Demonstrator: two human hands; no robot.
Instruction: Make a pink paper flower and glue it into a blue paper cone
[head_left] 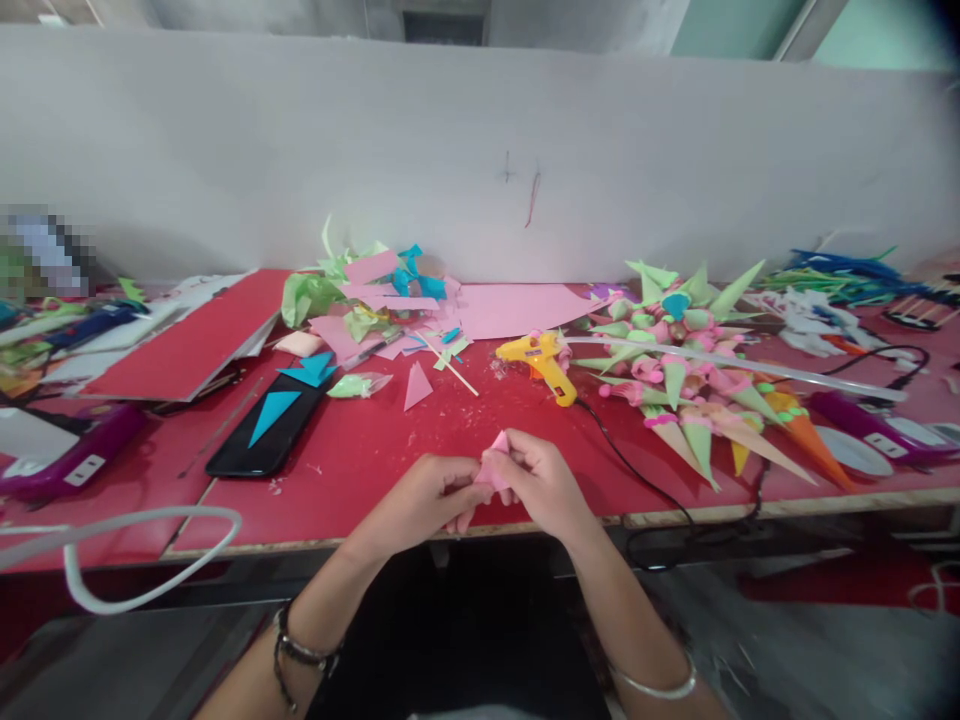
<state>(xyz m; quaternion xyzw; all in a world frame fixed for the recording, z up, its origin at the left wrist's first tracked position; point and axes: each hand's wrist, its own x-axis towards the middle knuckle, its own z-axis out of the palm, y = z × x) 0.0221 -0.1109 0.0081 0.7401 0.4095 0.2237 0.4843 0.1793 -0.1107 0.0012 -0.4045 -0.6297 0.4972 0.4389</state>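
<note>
Just above the front edge of the red table (pixel 360 500), a small piece of pink paper (pixel 495 466) is pinched between both hands. My left hand (pixel 431 497) grips its lower left side with thumb and fingers closed. On its right side, my right hand (pixel 536 480) presses it between thumb and fingers. The paper looks folded or curled; its full shape is hidden by the fingers. A yellow glue gun (pixel 541 362) with a long clear glue stick (pixel 735 362) lies beyond my right hand. A pink paper triangle (pixel 418 386) rests flat on the table beyond my left hand.
Many pink and green paper cones (pixel 675 380) are heaped at right. A black phone (pixel 262 440) with blue paper triangles (pixel 274 415) lies left. Paper scraps (pixel 375 285) pile up before the white partition (pixel 300 150). A black cord (pixel 630 460) crosses the table edge.
</note>
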